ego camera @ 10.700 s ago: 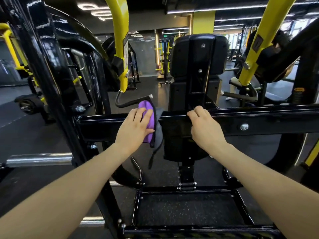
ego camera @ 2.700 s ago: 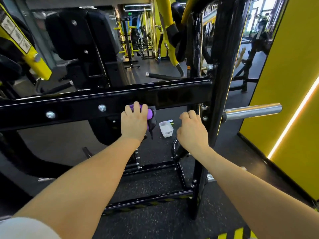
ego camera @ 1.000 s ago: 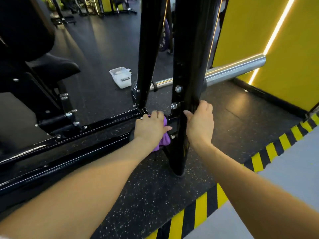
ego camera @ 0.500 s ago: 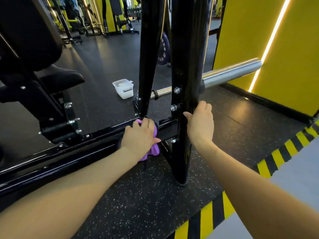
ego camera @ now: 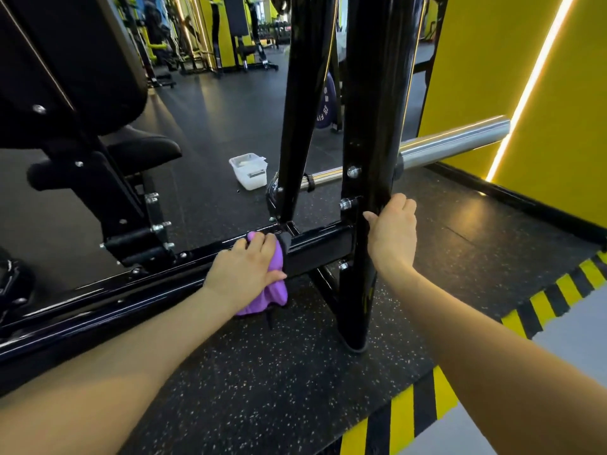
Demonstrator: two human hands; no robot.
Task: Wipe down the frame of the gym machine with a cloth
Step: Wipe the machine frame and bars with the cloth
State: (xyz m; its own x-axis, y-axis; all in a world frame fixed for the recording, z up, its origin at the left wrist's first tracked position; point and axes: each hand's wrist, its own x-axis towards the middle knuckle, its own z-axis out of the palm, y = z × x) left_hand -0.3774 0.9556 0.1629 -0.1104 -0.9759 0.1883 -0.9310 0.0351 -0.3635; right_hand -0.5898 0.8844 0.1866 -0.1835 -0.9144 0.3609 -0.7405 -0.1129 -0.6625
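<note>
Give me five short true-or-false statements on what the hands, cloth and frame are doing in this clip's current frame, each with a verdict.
1. The left hand presses a purple cloth against the low horizontal frame bar. True.
2. The right hand holds a spray bottle. False: it grips the black upright post and holds nothing else.
3. A white plastic container sits on the floor beyond the frame. True.
4. The cloth lies abandoned on the floor, away from both hands. False: the left hand holds it on the bar, with part hanging below.
5. The chrome bar sticks out to the right of the upright post. True.
</note>
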